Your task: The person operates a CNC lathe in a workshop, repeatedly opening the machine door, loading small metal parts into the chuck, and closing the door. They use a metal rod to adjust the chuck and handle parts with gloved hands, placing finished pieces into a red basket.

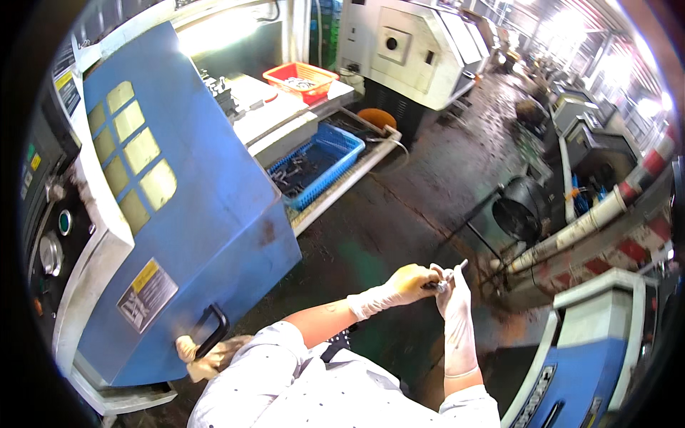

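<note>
My left hand [408, 283] and my right hand [457, 303], both in pale thin gloves, meet in front of my body, right of the middle. Their fingers close around a small metal part [464, 265]; a thin grey end pokes out above my right hand. A dark piece shows by my left fingertips, and the fingers hide most of the part. At the lower left, a cream glove-like bundle [207, 357] is against the black handle [212, 329] of a blue machine door [235, 235]; whether a hand is inside it I cannot tell.
A blue basket [335, 167] of metal parts sits on a tray beyond the door, below an orange basket [303, 71] on a ledge. A white machine [399, 53] stands farther back. To the right are a black round bin [522, 207], a striped rail [592, 228] and another blue-and-white machine [578, 371].
</note>
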